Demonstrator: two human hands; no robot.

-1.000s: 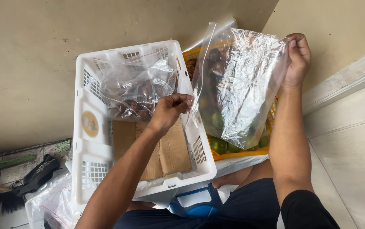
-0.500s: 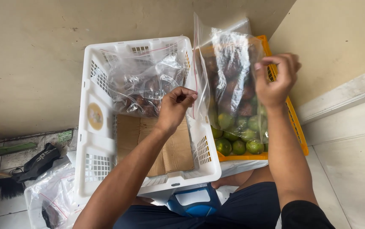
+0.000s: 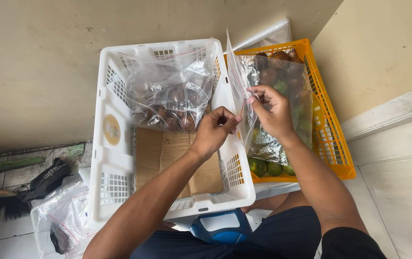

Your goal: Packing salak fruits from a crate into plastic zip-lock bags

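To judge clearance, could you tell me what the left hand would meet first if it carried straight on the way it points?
Probably the clear plastic bag pinched by the left hand, then the right hand; depth is uncertain.

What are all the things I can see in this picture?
Clear bag: one, see-through, pinched by both hands over the gap between the crates.
White crate: one, on the floor at left.
Bag of brown fruit: one, clear, inside the white crate.
Cardboard: one, brown, on the white crate's bottom.
Orange crate: one, at right.
Green fruit: several, in the orange crate.
Brush: one, black, far left.
Left hand: pinching the bag.
Right hand: pinching the bag.
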